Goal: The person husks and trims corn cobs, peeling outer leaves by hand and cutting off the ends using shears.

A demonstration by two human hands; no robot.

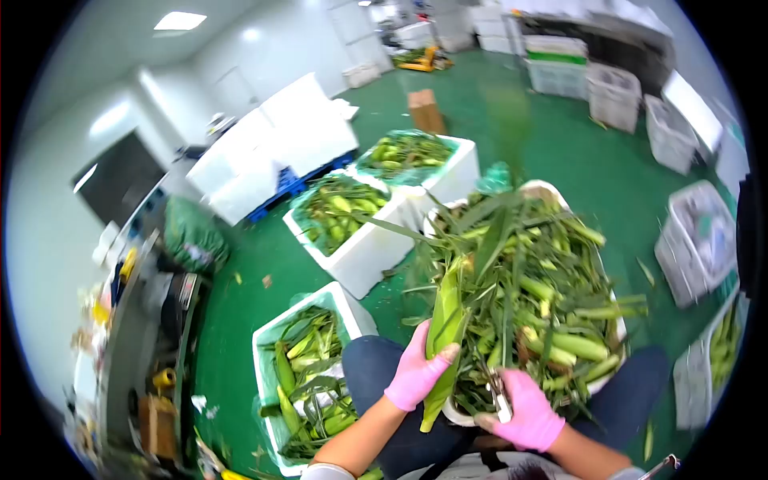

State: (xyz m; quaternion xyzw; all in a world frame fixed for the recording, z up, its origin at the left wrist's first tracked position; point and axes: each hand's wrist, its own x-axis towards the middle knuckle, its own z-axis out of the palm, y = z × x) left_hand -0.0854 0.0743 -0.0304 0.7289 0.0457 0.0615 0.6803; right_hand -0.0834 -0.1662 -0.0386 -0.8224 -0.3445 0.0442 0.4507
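In a pink glove, my left hand point(420, 370) is wrapped round a green ear of corn point(446, 320) still in its husk, held upright with its long leaves at the top. My right hand point(526, 411), also gloved in pink, grips pruning shears point(499, 397) with a pale handle; their blades are partly hidden among leaves. Both hands are over the near edge of a large white tub point(610, 290) between my knees, heaped with husk leaves, cut stalks and green ears.
A foam box point(261, 376) of corn stands by my left knee. Two more foam boxes, a nearer one point(364, 260) and a farther one point(466, 164), hold corn ahead. Crates point(680, 276) line the right side. At left are a workbench point(120, 336) and a green sack point(192, 228).
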